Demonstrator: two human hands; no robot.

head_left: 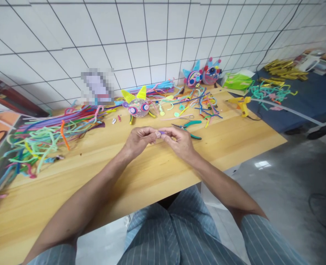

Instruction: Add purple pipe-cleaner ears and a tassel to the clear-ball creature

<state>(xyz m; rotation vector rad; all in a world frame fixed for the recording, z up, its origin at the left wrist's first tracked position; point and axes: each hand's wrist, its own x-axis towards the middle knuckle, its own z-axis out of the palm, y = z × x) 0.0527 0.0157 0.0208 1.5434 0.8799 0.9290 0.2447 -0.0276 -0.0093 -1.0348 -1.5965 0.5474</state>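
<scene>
Purple shows at the centre of the grip: a small purple piece [162,133], mostly covered by fingers, is pinched between the thumb and fingertips of the left hand [140,141] and those of the right hand [179,140], the two nearly meeting above the wooden table [154,175]. Reckoning clock directions from that pinch, teal-handled pliers [193,123] lie at about three o'clock, just beside the right hand and partly behind it. At eleven o'clock, near the left hand, sits a round figure [138,105] with yellow ears and ringed eyes. A loose pile of coloured fuzzy stems [45,138] spreads at nine o'clock. Toward one o'clock, by the tiled wall [154,40], stand a blue-eared figure [194,78] and, right next to it, a figure with red pompoms [211,76]. Between two and three o'clock rests a yellow glue gun [243,106]; a green packet [237,81] lies at two, with gold strips [285,70] farther out on a dark blue surface [317,94].
</scene>
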